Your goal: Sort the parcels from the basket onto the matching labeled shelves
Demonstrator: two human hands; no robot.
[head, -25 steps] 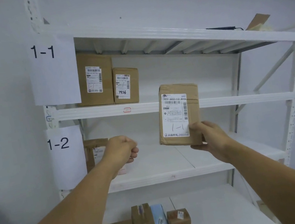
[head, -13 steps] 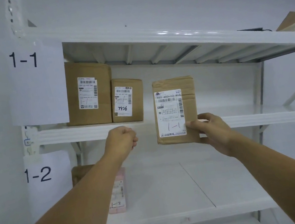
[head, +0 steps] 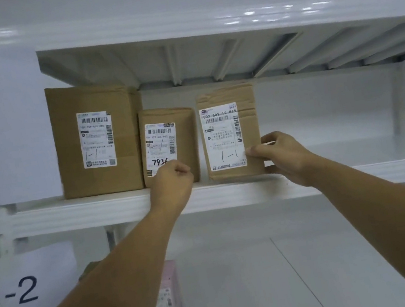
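On the white metal shelf marked 1-1, right of the large brown cardboard box, the flat brown parcel hand-marked 1-1 stands upright near the front lip, apparently touching down. Released there, it could tip forward off the edge or knock the smaller brown parcel just to its left. Thumb and fingers of the right hand pinch its lower right corner. The left hand is fisted and holds nothing.

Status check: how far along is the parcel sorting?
Done: a large parcel and a small parcel, both marked 1-1, stand on the 1-1 shelf; a pink parcel marked 1-2 sits below. In hand: the right hand grips a third 1-1 parcel, seemingly set beside them, not released; the left hand is an empty fist. Left: let go. The basket is out of view, so what remains is unknown.
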